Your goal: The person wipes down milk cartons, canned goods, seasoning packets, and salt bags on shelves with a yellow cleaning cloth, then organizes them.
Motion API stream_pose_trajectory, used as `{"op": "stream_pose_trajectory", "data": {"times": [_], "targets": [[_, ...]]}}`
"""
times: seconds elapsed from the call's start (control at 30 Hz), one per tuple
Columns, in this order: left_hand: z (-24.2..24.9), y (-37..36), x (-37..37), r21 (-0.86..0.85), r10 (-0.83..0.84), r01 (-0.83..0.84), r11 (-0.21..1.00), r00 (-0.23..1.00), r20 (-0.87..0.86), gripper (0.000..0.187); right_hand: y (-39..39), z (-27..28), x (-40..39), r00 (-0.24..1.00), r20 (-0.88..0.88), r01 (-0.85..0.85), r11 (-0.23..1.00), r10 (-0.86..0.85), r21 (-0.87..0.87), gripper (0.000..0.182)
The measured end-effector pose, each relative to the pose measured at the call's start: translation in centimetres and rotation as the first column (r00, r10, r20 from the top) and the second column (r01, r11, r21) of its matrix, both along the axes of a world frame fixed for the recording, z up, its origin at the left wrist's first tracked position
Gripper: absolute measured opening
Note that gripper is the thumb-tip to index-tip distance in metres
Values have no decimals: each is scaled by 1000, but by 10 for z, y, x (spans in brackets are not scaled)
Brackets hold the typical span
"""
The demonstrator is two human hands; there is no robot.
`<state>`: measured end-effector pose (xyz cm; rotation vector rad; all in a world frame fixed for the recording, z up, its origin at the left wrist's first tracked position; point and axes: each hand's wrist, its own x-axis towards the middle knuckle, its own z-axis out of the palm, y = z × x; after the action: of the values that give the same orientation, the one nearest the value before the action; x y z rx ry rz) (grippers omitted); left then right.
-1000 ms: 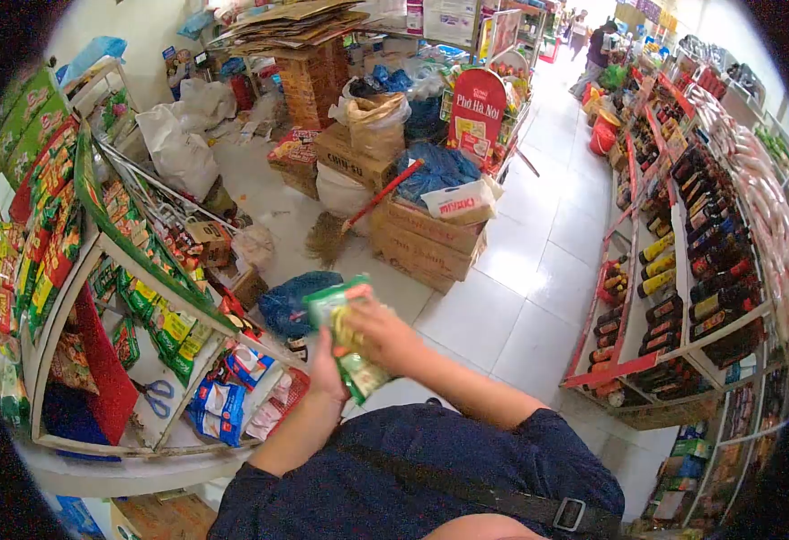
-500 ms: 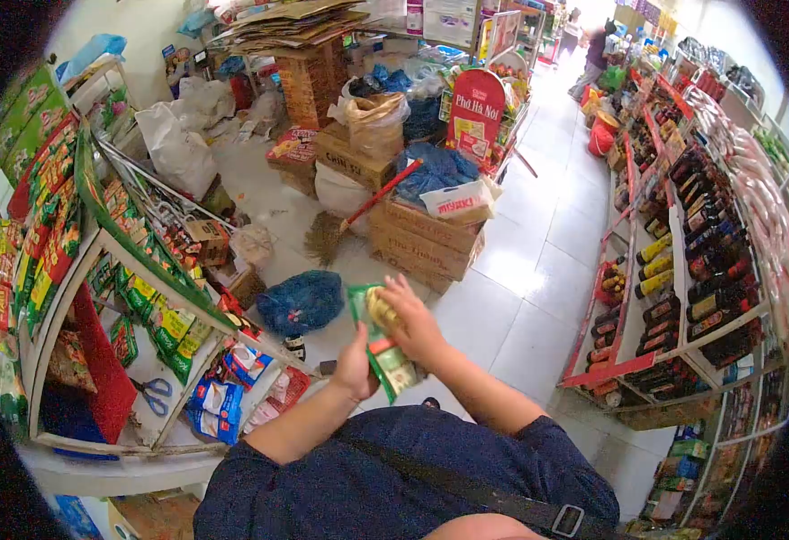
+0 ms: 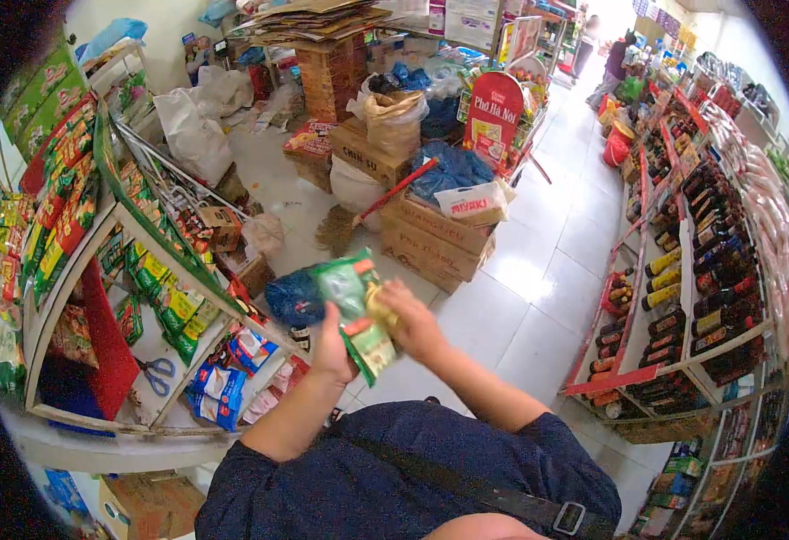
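Observation:
In front of my chest, my left hand (image 3: 329, 346) grips a green seasoning-type packet (image 3: 372, 349) by its left edge, thumb on the front. My right hand (image 3: 412, 326) is closed over a crumpled yellowish thing (image 3: 380, 306), pressed against the packet's face; it looks like a cloth, but motion blur hides its exact kind. The packet is tilted, showing a pale panel low down and a red patch at its edge. Behind it on the floor lies a blue plastic bag (image 3: 291, 299), partly covered by the packet.
At left, a shelf (image 3: 156, 216) carries green and yellow packets, with scissors (image 3: 157, 375) lying on it. Cardboard boxes (image 3: 430, 243) and a broom (image 3: 340, 227) stand ahead. Bottles (image 3: 714, 297) fill the right-hand shelf. A tiled aisle (image 3: 538, 270) runs between, with people far down it.
The packet has swung up and left, its face turned more toward me. My right hand stays pressed on it with the yellowish thing. The view has shifted slightly left.

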<state>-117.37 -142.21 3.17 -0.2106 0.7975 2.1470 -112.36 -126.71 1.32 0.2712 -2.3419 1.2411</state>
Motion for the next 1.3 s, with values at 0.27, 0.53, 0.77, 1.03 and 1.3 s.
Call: {"op": "stream_pose_trajectory", "data": {"times": [0.27,0.53,0.77,1.03,1.3], "targets": [[-1,17,15,38,60,-61,997,998,20,57,-9,13,6,980,54,-196,972,191,132,46],[6,-6,-9,127,114,-106,986,992,-58,63,-12,-5,15,993,93,-75,997,73,18,47],[-21,14,25,46,-101,101,994,995,-4,54,-4,16,9,997,76,12,996,-18,90,45],[11,-16,-2,-22,188,-189,982,981,-42,66,-8,16,26,962,201,-149,971,186,-185,39],[-7,-32,-2,-125,127,-149,981,978,-166,53,-11,10,11,893,179,152,98,414,-983,39]]}}
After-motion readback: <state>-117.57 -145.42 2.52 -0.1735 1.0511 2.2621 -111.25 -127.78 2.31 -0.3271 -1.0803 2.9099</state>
